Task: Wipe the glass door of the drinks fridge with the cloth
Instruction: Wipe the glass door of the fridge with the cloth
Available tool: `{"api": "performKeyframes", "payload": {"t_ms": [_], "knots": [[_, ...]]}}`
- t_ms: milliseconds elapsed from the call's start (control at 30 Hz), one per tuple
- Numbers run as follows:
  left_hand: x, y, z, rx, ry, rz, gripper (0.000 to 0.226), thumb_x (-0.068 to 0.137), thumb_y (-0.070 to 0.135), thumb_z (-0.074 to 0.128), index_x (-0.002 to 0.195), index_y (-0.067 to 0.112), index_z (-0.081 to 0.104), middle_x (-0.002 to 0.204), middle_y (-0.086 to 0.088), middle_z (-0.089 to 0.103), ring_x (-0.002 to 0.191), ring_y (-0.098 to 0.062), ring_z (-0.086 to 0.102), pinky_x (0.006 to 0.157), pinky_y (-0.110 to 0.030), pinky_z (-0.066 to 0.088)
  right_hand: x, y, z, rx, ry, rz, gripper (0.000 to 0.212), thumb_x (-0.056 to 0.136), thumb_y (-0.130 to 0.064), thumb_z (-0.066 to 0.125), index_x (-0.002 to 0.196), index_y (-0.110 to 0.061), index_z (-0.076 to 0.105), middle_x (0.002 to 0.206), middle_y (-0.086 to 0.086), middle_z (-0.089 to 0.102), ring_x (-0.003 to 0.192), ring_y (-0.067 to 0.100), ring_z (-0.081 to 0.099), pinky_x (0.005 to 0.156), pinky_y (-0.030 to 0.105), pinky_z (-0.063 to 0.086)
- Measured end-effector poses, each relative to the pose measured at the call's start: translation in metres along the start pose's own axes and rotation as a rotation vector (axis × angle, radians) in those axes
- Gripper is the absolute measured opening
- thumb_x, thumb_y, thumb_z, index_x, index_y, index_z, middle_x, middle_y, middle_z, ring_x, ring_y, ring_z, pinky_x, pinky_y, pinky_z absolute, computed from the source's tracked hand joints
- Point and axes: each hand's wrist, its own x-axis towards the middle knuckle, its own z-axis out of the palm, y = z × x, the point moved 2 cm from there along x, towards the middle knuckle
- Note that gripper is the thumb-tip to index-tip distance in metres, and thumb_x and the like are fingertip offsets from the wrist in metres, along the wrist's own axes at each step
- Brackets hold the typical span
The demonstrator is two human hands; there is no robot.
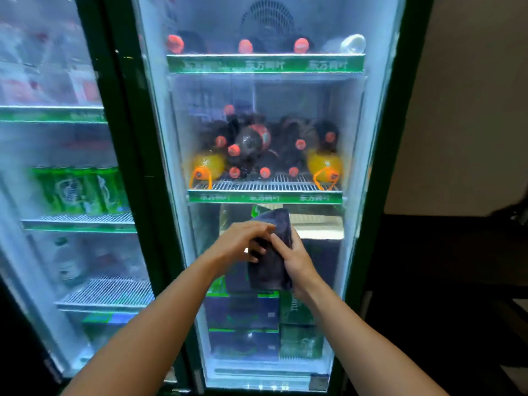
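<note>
The cloth [271, 252] is lying partly hidden under the left grip [243, 242] and right grip [297, 261] — its fold is blurring. Above the grips, the shelf labels [265, 65] are smearing unreadable; below them, both forearms are running off the bottom edge.

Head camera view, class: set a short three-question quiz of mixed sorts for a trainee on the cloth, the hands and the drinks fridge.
1. True or false: the dark cloth is held by both the left hand and the right hand.
2. Which shelf holds the two orange bottles? A) top shelf B) middle wire shelf C) fridge floor
3. Fill in: the caps on the dark cola bottles are ____.

Key: 1 true; 2 B; 3 red. Both hands grip the cloth in front of the glass door, below the middle shelf.
</note>
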Motion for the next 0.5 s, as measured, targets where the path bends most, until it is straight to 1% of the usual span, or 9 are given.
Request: {"api": "performKeyframes", "payload": {"t_ms": [67,100,133,200,233,300,367,433,500], "knots": [[0.006,-0.005,-0.029,-0.014,0.223,0.052,0.012,0.086,0.009,0.052,0.09,0.016,0.06,0.077,-0.002,0.057,0.065,-0.014,0.049,0.052,-0.022,0.04,0.007,0.003,0.017,0.006,0.02,0.002,0.044,0.093,-0.003,0.048,0.135,-0.011,0.038,0.133,0.019,0.052,0.12,0.034,0.05,0.106,0.053,0.038],[0.009,-0.007,-0.041,-0.034,0.313,0.036,0.007,0.085,0.012,0.055,0.091,0.015,0.057,0.08,-0.003,0.055,0.069,-0.015,0.049,0.053,-0.023,0.041,0.011,0.004,0.025,0.005,0.018,0.002,0.043,0.094,-0.003,0.047,0.135,-0.011,0.038,0.133,0.017,0.052,0.12,0.033,0.051,0.105,0.052,0.038],[0.012,-0.009,-0.051,-0.06,0.342,-0.013,0.01,0.084,0.02,0.058,0.093,0.016,0.055,0.081,-0.002,0.054,0.069,-0.015,0.05,0.053,-0.023,0.043,0.016,0.003,0.03,0.009,0.01,0.001,0.042,0.094,-0.003,0.046,0.134,-0.012,0.038,0.131,0.015,0.054,0.117,0.031,0.053,0.102,0.049,0.042],[0.019,-0.012,-0.063,-0.143,0.204,-0.149,0.02,0.083,0.037,0.057,0.088,0.018,0.059,0.074,0.0,0.06,0.06,-0.012,0.058,0.049,-0.022,0.048,0.027,0.001,0.038,0.031,-0.017,0.0,0.04,0.094,-0.003,0.045,0.133,-0.011,0.041,0.123,0.012,0.058,0.108,0.027,0.057,0.09,0.038,0.049],[0.022,-0.011,-0.067,-0.186,0.132,-0.184,0.022,0.082,0.041,0.056,0.083,0.02,0.062,0.069,0.0,0.064,0.056,-0.012,0.062,0.046,-0.022,0.05,0.033,-0.001,0.041,0.041,-0.04,0.004,0.039,0.093,-0.003,0.045,0.131,-0.011,0.042,0.119,0.012,0.059,0.103,0.026,0.059,0.085,0.033,0.051],[0.033,-0.007,-0.075,-0.213,0.085,-0.134,0.019,0.084,0.036,0.056,0.083,0.019,0.064,0.062,0.005,0.068,0.053,-0.009,0.064,0.043,-0.021,0.05,0.046,-0.006,0.044,0.007,-0.091,0.012,0.036,0.092,-0.001,0.046,0.128,-0.011,0.046,0.109,0.007,0.065,0.093,0.02,0.063,0.076,0.027,0.054],[0.046,0.003,-0.084,-0.141,0.121,-0.006,0.013,0.085,0.025,0.058,0.095,0.018,0.062,0.07,0.005,0.069,0.058,-0.01,0.064,0.044,-0.02,0.05,0.061,-0.015,0.048,-0.089,-0.102,-0.016,0.039,0.091,0.003,0.046,0.126,-0.014,0.046,0.099,0.0,0.066,0.086,0.013,0.065,0.07,0.021,0.054],[0.058,0.017,-0.091,-0.062,0.167,0.106,0.015,0.083,0.016,0.061,0.097,0.017,0.059,0.083,0.0,0.066,0.071,-0.014,0.063,0.051,-0.024,0.052,0.077,-0.029,0.052,-0.162,-0.081,-0.08,0.052,0.09,0.006,0.044,0.129,-0.028,0.041,0.106,-0.001,0.063,0.093,0.014,0.062,0.077,0.022,0.052],[0.066,0.035,-0.095,-0.04,0.196,0.191,0.014,0.079,0.008,0.064,0.089,0.015,0.056,0.084,-0.003,0.064,0.075,-0.016,0.062,0.052,-0.025,0.052,0.088,-0.044,0.06,-0.215,-0.083,-0.195,0.06,0.091,-0.001,0.048,0.136,-0.035,0.03,0.12,-0.003,0.055,0.106,0.013,0.056,0.089,0.022,0.047]]}}
